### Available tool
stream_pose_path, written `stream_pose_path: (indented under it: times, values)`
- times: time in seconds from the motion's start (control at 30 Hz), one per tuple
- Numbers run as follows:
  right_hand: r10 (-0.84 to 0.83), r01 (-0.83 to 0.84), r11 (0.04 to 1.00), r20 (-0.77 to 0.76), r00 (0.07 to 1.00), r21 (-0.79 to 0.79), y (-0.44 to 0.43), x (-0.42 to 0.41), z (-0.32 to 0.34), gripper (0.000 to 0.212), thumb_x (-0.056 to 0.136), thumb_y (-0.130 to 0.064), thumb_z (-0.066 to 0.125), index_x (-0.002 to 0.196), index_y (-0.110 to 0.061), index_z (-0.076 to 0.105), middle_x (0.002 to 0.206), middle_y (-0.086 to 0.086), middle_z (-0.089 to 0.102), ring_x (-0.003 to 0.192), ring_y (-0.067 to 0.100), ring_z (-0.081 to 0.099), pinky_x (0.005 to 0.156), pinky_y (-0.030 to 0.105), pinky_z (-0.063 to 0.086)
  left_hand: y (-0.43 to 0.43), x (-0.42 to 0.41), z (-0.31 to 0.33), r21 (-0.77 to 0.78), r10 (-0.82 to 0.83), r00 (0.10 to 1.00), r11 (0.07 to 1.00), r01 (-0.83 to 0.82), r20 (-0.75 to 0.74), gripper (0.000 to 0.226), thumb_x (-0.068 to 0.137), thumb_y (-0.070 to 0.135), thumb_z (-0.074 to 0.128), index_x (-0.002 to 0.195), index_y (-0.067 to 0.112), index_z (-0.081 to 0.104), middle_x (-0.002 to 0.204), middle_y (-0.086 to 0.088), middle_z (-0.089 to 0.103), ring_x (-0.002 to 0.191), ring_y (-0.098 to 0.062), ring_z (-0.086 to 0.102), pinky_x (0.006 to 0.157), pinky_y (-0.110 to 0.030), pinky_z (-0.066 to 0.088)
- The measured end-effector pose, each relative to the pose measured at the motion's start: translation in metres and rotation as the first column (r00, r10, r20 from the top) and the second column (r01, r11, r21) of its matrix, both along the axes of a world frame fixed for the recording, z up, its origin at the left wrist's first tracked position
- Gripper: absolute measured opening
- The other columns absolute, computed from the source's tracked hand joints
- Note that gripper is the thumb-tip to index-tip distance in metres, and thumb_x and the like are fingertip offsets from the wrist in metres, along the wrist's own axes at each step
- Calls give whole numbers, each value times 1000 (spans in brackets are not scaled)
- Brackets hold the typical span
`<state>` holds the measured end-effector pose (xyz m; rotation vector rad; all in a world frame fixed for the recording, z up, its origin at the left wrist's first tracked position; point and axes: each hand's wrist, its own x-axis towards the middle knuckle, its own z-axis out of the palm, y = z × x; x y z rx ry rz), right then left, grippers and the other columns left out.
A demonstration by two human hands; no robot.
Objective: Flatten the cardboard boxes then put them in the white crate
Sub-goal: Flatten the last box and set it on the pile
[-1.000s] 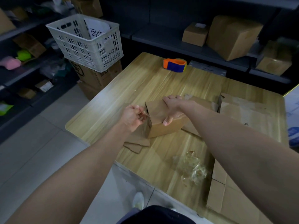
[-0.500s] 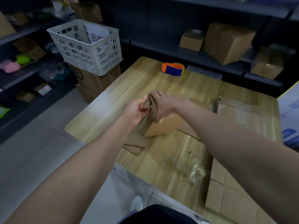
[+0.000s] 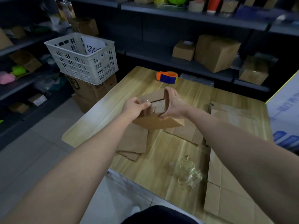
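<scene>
A small brown cardboard box [image 3: 159,124] is tilted up off the wooden table [image 3: 100,117], its taped top facing me. My right hand [image 3: 172,105] grips the box's right side, thumb under the near edge and fingers over the far edge. My left hand [image 3: 135,105] pinches a strip of clear tape [image 3: 146,102] at the box's left end. Flattened cardboard lies under the box [image 3: 132,143], to its right [image 3: 233,113] and at the near right corner [image 3: 226,202]. The white crate [image 3: 84,62] stands on stacked cartons left of the table and holds a printed sheet.
An orange and blue tape dispenser [image 3: 167,77] sits at the table's far edge. A wad of peeled clear tape [image 3: 187,172] lies on the near part of the table. Dark shelves with several cartons [image 3: 216,51] run behind and to the left.
The box was lying flat under my right palm; it has since been lifted and tipped up. My left hand moved in from the box's left corner and now pulls tape off its top.
</scene>
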<state>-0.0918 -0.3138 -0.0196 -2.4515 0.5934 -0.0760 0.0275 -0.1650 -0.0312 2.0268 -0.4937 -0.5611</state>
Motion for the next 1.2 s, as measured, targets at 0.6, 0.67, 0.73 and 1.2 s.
stream_pose_path:
  times: [0.6,0.67,0.73,1.2]
  values:
    - [-60,18,990,-305,950,-139,3,-4,-25,108,63,-37,84,143,-11,18,141,5,20,125,28,37,99,40,41,5,23,29,-519,144,898,773,-364,-416,24,88,-9,51,78,11,43,76,-9,56,69,-25,69,68,-35,59]
    - [-75,41,992,-308,948,-116,5,-8,-33,110,62,-37,85,144,-11,17,142,4,18,128,29,34,101,41,40,8,28,22,-347,171,936,896,-277,-307,22,87,-6,56,78,11,46,82,-6,57,75,-22,65,75,-37,58]
    - [-68,38,993,-285,956,-108,7,-7,-35,111,61,-36,85,145,-12,16,143,4,17,129,29,33,102,41,40,15,27,5,-143,125,987,980,-139,-101,23,85,0,64,74,16,51,82,-2,57,78,-20,59,78,-33,54]
    - [68,-120,976,-263,962,-184,12,2,-28,118,60,-15,83,149,-17,5,150,0,5,135,27,26,104,33,35,3,17,-23,258,-320,883,936,239,342,28,88,24,63,117,27,66,124,0,47,119,-26,35,104,-44,30]
